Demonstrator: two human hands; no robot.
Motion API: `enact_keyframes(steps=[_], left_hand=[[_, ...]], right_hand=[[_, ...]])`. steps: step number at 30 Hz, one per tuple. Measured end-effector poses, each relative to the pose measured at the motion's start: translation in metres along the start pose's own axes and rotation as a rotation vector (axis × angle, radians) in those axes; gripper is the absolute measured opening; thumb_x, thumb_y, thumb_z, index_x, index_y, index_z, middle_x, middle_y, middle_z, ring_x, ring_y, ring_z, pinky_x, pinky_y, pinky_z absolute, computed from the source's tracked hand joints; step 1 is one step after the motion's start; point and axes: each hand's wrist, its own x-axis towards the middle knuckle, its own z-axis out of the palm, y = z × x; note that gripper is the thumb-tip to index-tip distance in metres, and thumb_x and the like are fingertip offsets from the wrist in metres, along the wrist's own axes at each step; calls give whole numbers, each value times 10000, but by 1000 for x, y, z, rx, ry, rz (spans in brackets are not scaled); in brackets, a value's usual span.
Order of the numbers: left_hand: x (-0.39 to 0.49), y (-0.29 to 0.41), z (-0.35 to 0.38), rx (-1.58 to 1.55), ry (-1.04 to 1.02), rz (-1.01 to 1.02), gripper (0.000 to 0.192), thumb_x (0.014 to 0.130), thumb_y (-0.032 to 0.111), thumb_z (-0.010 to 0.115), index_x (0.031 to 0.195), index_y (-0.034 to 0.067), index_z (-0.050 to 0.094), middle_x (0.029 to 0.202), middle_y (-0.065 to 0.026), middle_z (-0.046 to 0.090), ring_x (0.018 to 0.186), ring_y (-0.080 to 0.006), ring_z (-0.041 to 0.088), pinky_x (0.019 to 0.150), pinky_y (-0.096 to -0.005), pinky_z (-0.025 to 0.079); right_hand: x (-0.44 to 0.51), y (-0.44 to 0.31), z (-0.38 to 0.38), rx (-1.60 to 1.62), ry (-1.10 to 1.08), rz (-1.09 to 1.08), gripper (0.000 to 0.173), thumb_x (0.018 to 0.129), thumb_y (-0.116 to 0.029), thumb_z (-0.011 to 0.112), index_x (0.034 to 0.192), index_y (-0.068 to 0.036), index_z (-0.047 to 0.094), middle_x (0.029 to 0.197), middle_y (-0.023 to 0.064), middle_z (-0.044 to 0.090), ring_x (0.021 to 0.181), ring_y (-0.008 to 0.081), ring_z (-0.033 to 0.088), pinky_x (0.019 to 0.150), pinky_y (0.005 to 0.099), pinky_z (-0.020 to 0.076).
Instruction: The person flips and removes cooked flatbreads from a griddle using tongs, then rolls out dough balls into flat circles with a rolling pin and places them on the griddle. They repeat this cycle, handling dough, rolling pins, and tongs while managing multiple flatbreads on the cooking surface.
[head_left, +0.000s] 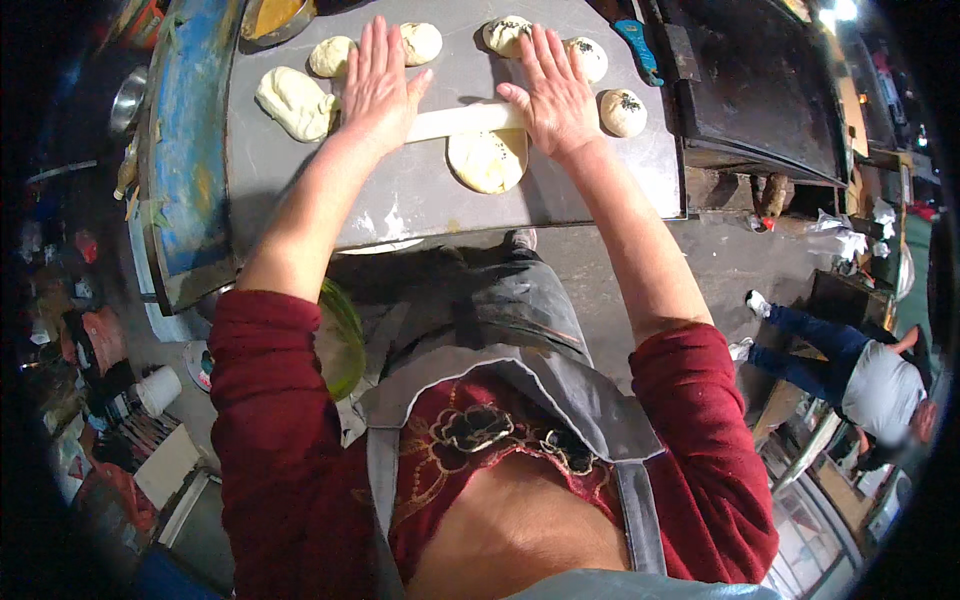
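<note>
A pale rolling pin (469, 122) lies across the far part of a flattened round of dough (489, 161) on the grey worktop (300, 202). My left hand (381, 90) rests flat over the pin's left end, its fingers extended. Over the right end lies my right hand (553, 94), palm down, fingers straight. Beside my left hand are a folded lump of dough (295, 103) and two dough balls, one on each side of the fingers. Several dough balls topped with dark seeds, one of them (623, 112) at the right, surround my right hand.
A metal bowl (277, 19) with yellow contents stands at the far left of the worktop. A blue-handled tool (637, 45) lies at its right edge, near a dark metal box (757, 90). A green-rimmed tub (341, 341) is below my left arm. Another person (840, 367) is at the right.
</note>
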Motion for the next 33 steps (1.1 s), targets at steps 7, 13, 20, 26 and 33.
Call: enact_keyframes(steps=[7,13,20,26,33], left_hand=[[-128,35,-8,-311,-296,66,772,792,103,624,1427,-12,200,1445,-204,276,1354,-345,244,1117,-486,151],[-140,26,-7,-473,-140,180,417,731,29,620,1138,49,534,1019,-114,541,953,-306,528,827,-419,424],[-186,33,-34,-513,-118,145,307,734,67,626,1036,73,573,930,-79,532,895,-270,546,768,-388,443],[-169,32,-47,-525,-106,141,319,748,55,620,1064,64,585,931,-82,539,887,-271,553,769,-403,450],[-68,9,0,-167,-172,179,606,857,215,574,1364,-12,332,1435,-206,297,1341,-330,285,1087,-438,264]], right_hand=[[-154,-16,-12,249,-135,-3,724,791,-269,616,1386,14,315,1460,207,272,1364,370,230,1107,477,175],[-78,-11,-8,345,40,36,190,783,-81,604,948,-25,528,889,171,548,797,373,524,715,462,424],[-14,-41,-16,600,-256,-74,217,727,-24,635,911,-24,518,895,167,636,853,357,614,755,418,485],[-40,-29,-49,878,-95,241,333,814,-155,667,1077,9,546,799,192,665,730,288,668,649,360,517],[-55,-11,-28,-159,-343,82,731,913,-561,338,1360,17,356,1460,205,268,1382,314,207,1109,531,119]])
